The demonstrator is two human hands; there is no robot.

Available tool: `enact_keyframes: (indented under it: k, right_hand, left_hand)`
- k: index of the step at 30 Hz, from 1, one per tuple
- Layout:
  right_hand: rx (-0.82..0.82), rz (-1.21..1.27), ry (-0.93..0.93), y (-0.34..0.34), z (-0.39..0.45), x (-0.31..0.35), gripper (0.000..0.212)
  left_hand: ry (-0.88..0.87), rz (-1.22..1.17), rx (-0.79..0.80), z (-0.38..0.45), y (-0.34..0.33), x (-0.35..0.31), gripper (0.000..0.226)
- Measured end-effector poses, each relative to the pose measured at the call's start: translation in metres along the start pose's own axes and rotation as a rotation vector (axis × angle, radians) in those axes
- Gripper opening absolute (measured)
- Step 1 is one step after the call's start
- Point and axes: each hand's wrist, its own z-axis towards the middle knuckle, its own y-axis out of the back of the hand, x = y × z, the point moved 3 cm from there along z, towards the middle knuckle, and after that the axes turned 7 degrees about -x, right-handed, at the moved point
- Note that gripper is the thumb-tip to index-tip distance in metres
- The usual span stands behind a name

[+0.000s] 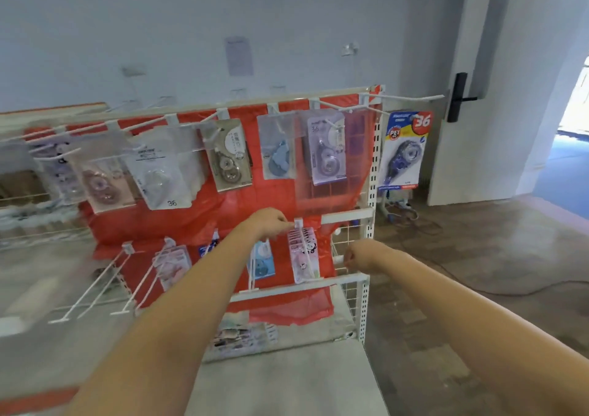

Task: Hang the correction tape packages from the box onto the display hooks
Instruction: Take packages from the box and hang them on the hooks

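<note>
- Red plastic sheeting (223, 214) backs a white wire display rack (371, 173) that carries two rows of hooks; the picture is blurred, most of all at the rack's left end.
- Upper row, from the left edge: clear blister packages of correction tape hang flat, long axis vertical, among them a pale one marked 36 (159, 176), a beige one (228, 155), a blue one (277, 151) and a lilac one (326, 147).
- Past the rack's right upright, a larger blue and white package marked 36 (402, 151) hangs from an outer hook (401, 96), also upright.
- Lower row, left part: bare white hooks (95, 285) slope out towards the viewer; a few packages hang behind them.
- Lower row, right part: a stack of pink packages (304, 253) hangs on one hook, faces turned left, long axis vertical, just inside the rack's right upright.
- Left hand (271, 222) reaches to the top of that stack, fingertips pinching at the white hook bracket (298, 223).
- Right hand (358, 254) is at the rack's right edge, fingers curled round a small white piece (338, 260); what it is cannot be told.
- Below, at the rack's foot, a clear bin of mixed packages (245, 336) rests on the base shelf.
</note>
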Motion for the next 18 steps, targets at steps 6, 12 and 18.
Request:
enact_keyframes:
  k: [6, 12, 18]
  right_hand:
    - [-0.068, 0.005, 0.113, 0.006, -0.014, 0.068, 0.02]
    - [-0.136, 0.044, 0.293, 0.007, -0.026, 0.178, 0.024]
    - [-0.183, 0.09, 0.439, 0.001, -0.038, 0.298, 0.024]
  left_hand:
    - [0.095, 0.335, -0.063, -0.089, 0.016, 0.052, 0.038]
    - [0.243, 0.383, -0.185, -0.177, 0.045, 0.118, 0.03]
    - [0.348, 0.394, -0.276, -0.244, 0.082, 0.19, 0.029]
